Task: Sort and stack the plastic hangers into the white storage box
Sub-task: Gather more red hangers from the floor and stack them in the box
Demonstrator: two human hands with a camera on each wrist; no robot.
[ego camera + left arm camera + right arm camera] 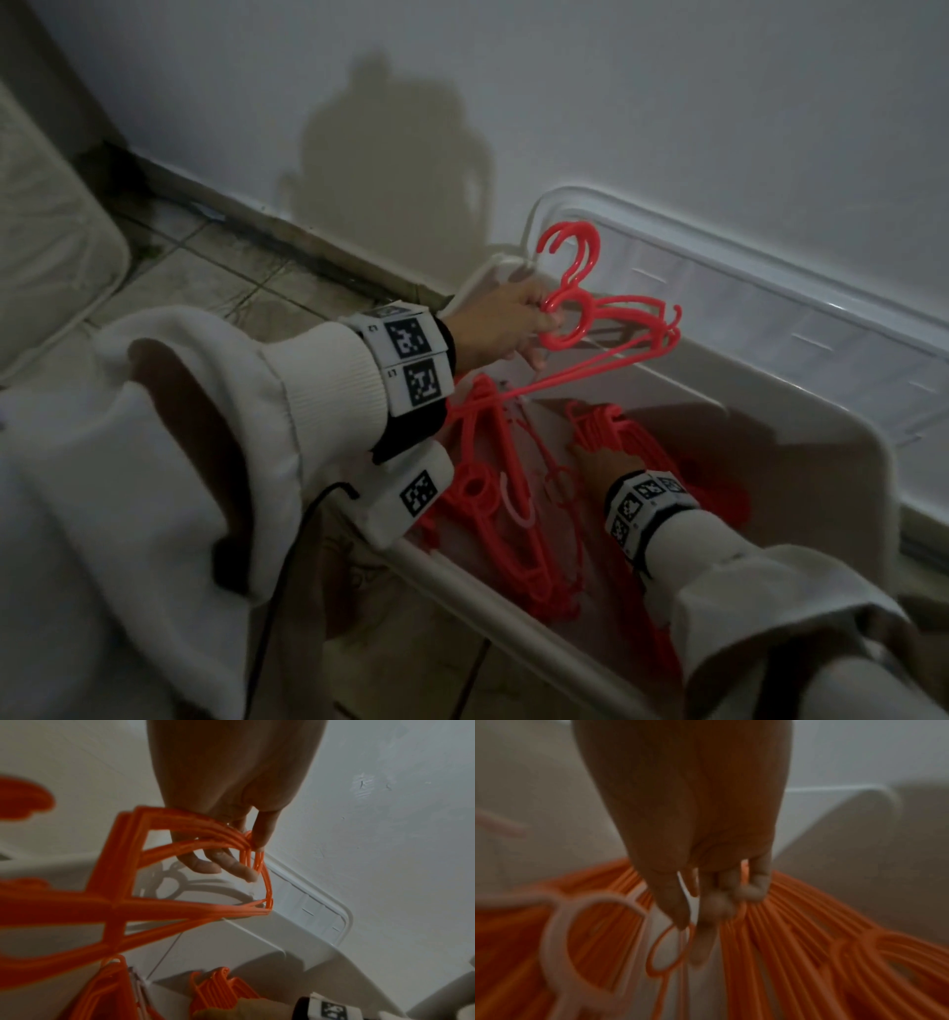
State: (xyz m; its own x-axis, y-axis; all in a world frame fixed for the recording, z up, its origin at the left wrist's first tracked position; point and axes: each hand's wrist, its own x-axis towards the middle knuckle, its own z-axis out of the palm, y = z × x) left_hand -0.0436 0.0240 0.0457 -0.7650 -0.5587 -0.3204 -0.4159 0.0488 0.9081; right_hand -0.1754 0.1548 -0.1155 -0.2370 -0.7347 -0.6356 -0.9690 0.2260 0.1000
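Note:
The white storage box point(796, 488) stands on the floor against the wall. Above its far left corner my left hand point(539, 334) grips a small bunch of orange-red hangers point(606, 349) near their necks, hooks pointing up; the left wrist view shows its fingers point(259, 837) pinching the bunch point(180, 902). My right hand point(590, 452) is down inside the box. Its fingers point(752, 890) are curled into the edge of a neat stack of orange hangers point(795, 943) along the right side point(631, 437). More hangers point(513, 539) lie loose at the left of the box, one pale pink point(518, 509).
A clear lid point(770, 293) leans against the wall behind the box. A pale cushion point(41, 231) lies on the tiled floor point(205, 267) at the far left. A black cable point(287, 565) hangs along my left sleeve. The scene is dim.

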